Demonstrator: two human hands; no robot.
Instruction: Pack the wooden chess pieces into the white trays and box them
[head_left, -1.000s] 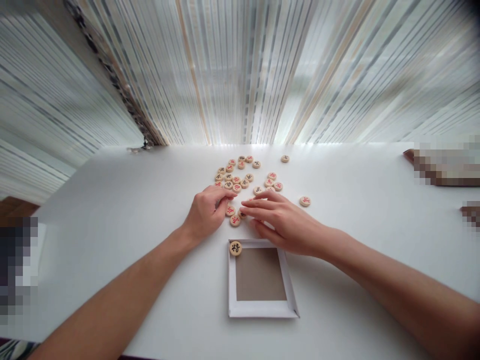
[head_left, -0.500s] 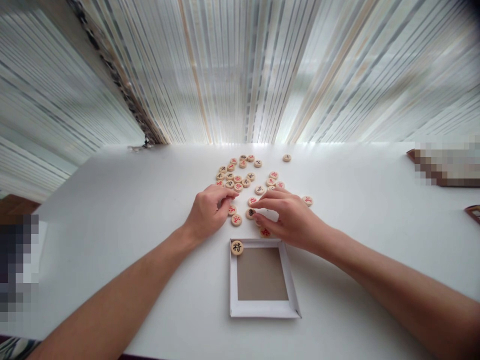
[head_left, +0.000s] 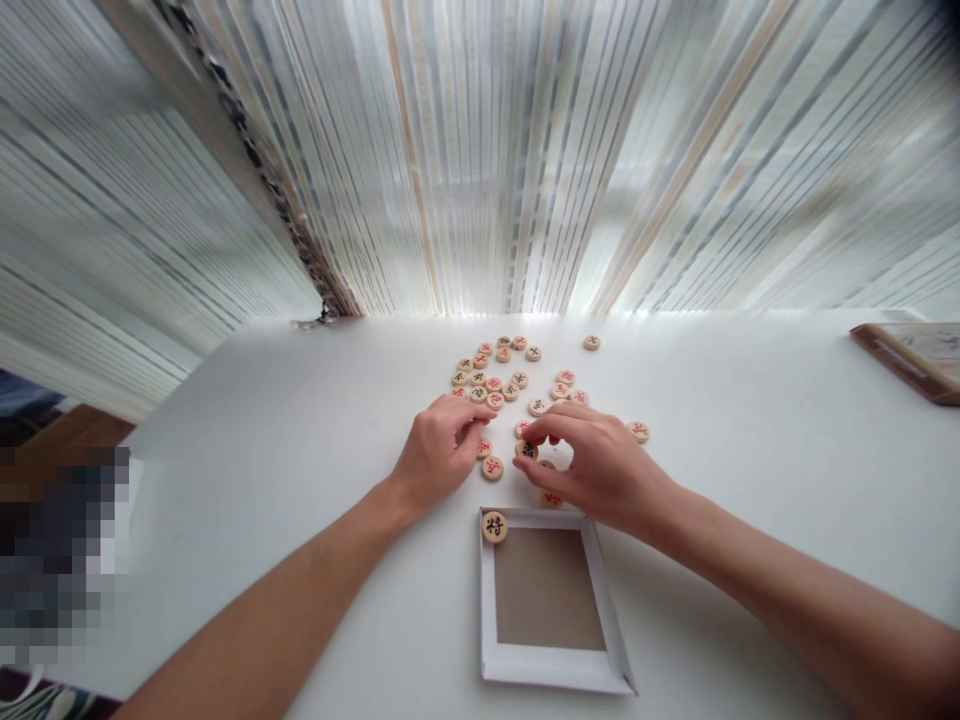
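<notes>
Several round wooden chess pieces [head_left: 501, 380] with red or black characters lie scattered on the white table [head_left: 300, 440]. My left hand [head_left: 439, 450] rests among them with curled fingers, its fingertips pinched near a piece at the pile's near edge. My right hand [head_left: 592, 460] arches over more pieces, thumb and fingers closing on a black-marked piece [head_left: 526, 450]. A shallow white box tray [head_left: 551, 665] with a brown floor lies just below the hands. One black-marked piece [head_left: 494, 526] sits in its far left corner.
Striped curtains [head_left: 480, 150] hang right behind the table's far edge. A brown-framed flat board [head_left: 911, 360] lies at the far right of the table. A blurred dark patch sits at the left, beside the table's left edge.
My right hand has gone from flat and stretched to arched, its fingers drawing together over a black-marked piece. The left hand has stayed put. The view has tilted, so everything sits lower in the picture.
</notes>
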